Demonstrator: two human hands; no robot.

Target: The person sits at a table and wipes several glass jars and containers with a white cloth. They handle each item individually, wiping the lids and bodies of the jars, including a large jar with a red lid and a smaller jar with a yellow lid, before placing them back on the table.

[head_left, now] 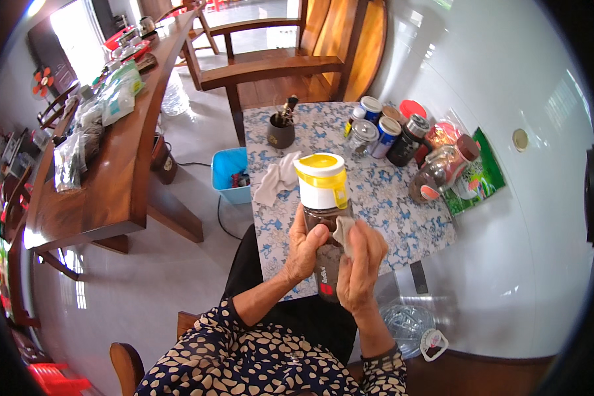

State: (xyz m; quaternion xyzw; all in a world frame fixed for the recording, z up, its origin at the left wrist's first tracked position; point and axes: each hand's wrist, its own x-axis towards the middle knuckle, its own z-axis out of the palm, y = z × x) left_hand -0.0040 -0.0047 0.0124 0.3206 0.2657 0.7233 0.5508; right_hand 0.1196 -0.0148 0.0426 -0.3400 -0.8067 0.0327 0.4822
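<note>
A water bottle (327, 264) with a dark see-through body is held upright in front of me, over the near edge of the small table. Its lid (320, 181) is white and yellow, with a yellow strap loop on one side. My left hand (301, 251) is closed round the bottle's body from the left, thumb across its front. In my right hand (361, 267) a small beige cloth (342, 232) is pinched, pressed against the bottle's right side just below the lid. Part of the bottle is hidden behind both hands.
The table (402, 228) has a blue floral top. On it are a grey rag (277, 179), a dark pot (281, 134), several jars, a black flask (408, 140), a clear jar (435, 175) and a green packet (480, 171). A blue bin (234, 191) stands left; a large plastic bottle (406, 327) lies low right.
</note>
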